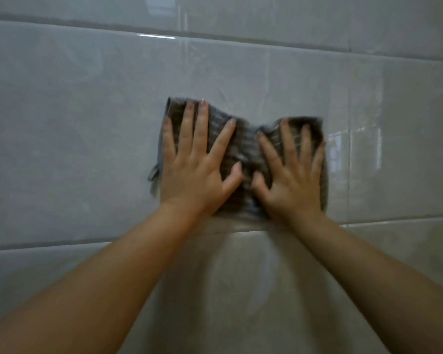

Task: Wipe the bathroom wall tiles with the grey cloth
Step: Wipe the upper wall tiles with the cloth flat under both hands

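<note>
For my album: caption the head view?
Left hand and right hand press grey cloth flat on wall tiles.

**Glossy tile, matt cloth**

The wall tiles (87, 136) in front of me look like glazed ceramic, pale grey and very glossy: they throw back bright streaks of light and dim reflections. Their faces are smooth, with faint smears across the sheen. The grout lines (62, 245) between them are duller and matt. Under my left hand (195, 180) and right hand (294, 190), the grey cloth (246, 149) is soft woven fabric, matt, with a checked, ribbed texture, rumpled into folds at its middle. A smoother grey fabric loop (152, 172) hangs at its left edge.
</note>
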{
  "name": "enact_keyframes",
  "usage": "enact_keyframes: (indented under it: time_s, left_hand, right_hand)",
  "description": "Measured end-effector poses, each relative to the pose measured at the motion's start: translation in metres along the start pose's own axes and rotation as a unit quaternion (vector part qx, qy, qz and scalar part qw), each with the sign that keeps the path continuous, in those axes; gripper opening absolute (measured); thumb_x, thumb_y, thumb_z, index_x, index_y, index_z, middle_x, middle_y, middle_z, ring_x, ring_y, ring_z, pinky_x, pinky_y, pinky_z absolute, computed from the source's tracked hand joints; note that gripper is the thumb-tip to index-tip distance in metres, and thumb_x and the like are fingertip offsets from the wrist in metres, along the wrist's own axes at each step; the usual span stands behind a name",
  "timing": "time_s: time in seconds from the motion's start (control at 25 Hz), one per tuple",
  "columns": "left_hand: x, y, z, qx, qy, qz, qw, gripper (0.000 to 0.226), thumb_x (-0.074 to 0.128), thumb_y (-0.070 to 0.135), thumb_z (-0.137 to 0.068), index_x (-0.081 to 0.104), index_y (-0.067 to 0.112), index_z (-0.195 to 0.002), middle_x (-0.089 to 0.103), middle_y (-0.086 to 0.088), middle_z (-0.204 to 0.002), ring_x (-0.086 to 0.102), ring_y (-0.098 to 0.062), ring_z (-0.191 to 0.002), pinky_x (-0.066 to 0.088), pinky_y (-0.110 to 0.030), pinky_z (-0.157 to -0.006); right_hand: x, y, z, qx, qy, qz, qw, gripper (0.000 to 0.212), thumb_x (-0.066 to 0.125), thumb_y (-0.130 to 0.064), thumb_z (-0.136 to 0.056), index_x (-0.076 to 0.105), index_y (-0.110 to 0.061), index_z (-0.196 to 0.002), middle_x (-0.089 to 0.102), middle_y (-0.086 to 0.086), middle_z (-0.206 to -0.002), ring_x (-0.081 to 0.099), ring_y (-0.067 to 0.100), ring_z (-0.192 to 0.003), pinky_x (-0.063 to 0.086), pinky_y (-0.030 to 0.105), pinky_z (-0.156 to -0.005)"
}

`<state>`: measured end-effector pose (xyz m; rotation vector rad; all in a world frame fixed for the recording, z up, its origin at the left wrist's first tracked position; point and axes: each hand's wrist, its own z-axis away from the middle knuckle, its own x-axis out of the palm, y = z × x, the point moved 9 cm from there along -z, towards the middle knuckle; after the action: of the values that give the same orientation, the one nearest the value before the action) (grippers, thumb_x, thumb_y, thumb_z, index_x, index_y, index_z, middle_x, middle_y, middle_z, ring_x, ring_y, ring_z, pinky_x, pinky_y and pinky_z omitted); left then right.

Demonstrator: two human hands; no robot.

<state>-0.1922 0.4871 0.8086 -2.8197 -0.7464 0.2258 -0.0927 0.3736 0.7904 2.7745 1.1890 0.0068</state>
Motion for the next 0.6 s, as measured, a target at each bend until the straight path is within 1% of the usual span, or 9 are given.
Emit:
enact_keyframes:
  time_s: [0.12, 0.2, 0.28, 0.4, 0.52, 0.6]
  left_hand:
    - [0.007, 0.019, -0.024, -0.048, -0.014, 0.003, 0.999, 0.072, 0.032, 0.06, -0.09, 0.024, 0.03, -0.155, 0.009, -0.017, -0.164, 0.004, -0.034, -0.151, 0.001, -0.06, -0.119]
    - [0.011, 0.035, -0.015, -0.036, -0.012, 0.004, 0.999, 0.07, 0.034, 0.058, -0.091, 0.026, 0.03, -0.155, 0.011, -0.017, -0.163, 0.007, -0.034, -0.151, 0.002, -0.06, -0.119]
    - [0.014, 0.047, 0.001, -0.007, -0.013, 0.003, 1.0, 0.069, 0.036, 0.058, -0.091, 0.029, 0.029, -0.154, 0.014, -0.017, -0.163, 0.009, -0.034, -0.151, 0.002, -0.059, -0.119]
    - [0.014, 0.055, 0.019, 0.028, -0.014, 0.007, 0.999, 0.069, 0.038, 0.059, -0.092, 0.03, 0.029, -0.153, 0.015, -0.016, -0.163, 0.01, -0.033, -0.151, 0.004, -0.058, -0.119]
    - [0.011, 0.049, 0.044, 0.032, -0.002, 0.014, 0.999, 0.066, 0.042, 0.057, -0.093, 0.034, 0.028, -0.152, 0.02, -0.016, -0.162, 0.013, -0.032, -0.151, 0.009, -0.058, -0.119]
    - [0.008, 0.035, 0.066, 0.025, 0.0, -0.002, 1.0, 0.065, 0.044, 0.056, -0.092, 0.036, 0.029, -0.151, 0.021, -0.015, -0.161, 0.014, -0.031, -0.151, 0.01, -0.058, -0.119]
  right_hand:
    - [-0.002, 0.038, -0.019, 0.041, -0.002, 0.004, 0.999, 0.066, 0.039, -0.051, -0.088, 0.029, -0.033, -0.151, 0.018, 0.01, -0.161, 0.009, 0.043, -0.147, 0.005, 0.066, -0.114]
    - [-0.003, 0.047, -0.004, 0.055, 0.0, 0.004, 0.998, 0.065, 0.037, -0.05, -0.09, 0.027, -0.032, -0.152, 0.016, 0.009, -0.162, 0.007, 0.041, -0.147, 0.004, 0.065, -0.115]
    - [-0.002, 0.05, 0.019, 0.068, -0.006, 0.002, 0.998, 0.066, 0.036, -0.049, -0.089, 0.025, -0.031, -0.152, 0.015, 0.01, -0.162, 0.007, 0.04, -0.147, 0.003, 0.064, -0.115]
    - [0.0, 0.05, 0.049, 0.081, -0.019, -0.005, 0.996, 0.068, 0.035, -0.048, -0.088, 0.024, -0.028, -0.152, 0.014, 0.012, -0.161, 0.006, 0.041, -0.147, 0.003, 0.064, -0.115]
    - [0.0, 0.034, 0.065, 0.085, -0.016, -0.019, 0.996, 0.069, 0.034, -0.047, -0.088, 0.023, -0.025, -0.152, 0.012, 0.015, -0.161, 0.005, 0.042, -0.147, 0.003, 0.066, -0.114]
    - [0.001, 0.009, 0.073, 0.067, -0.007, -0.025, 0.997, 0.069, 0.035, -0.046, -0.087, 0.025, -0.023, -0.151, 0.013, 0.017, -0.161, 0.006, 0.044, -0.146, 0.003, 0.067, -0.113]
